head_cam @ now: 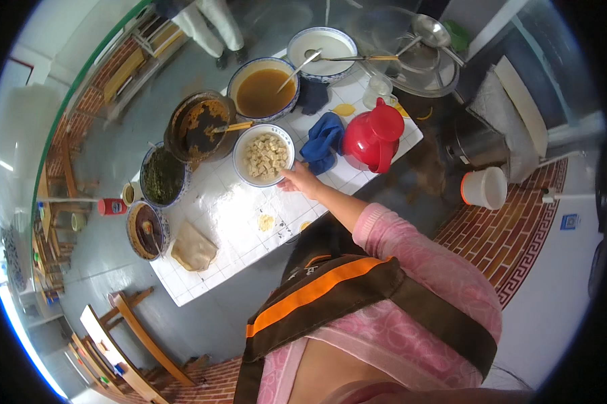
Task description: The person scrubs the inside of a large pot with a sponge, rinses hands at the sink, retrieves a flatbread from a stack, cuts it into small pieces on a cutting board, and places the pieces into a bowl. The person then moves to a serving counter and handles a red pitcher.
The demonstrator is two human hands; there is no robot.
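My right hand (301, 182) grips the near-right rim of a white bowl (239, 164). Small pale cubes (265, 154), which look like tofu, lie inside it. My left hand is out of view. Beside the bowl, up and to the left, a dark brown pot (175, 121) has orange-brown residue on its inner wall and yellowish handles (233, 127) reaching over its rim. Just above stands a blue-and-white basin (231, 96) of brown liquid with a spoon (288, 81) in it. A crumpled blue cloth (323, 139) lies right of the bowl.
On the white tiled table (222, 278) stand a red thermos jug (366, 144), a glass jug (377, 91), a bowl of dark green chopped food (163, 177), a bowl of dark sauce (149, 227) and a white basin (323, 48) with a ladle. A beige cloth (193, 246) lies near the front edge. Another person's legs (210, 28) show beyond.
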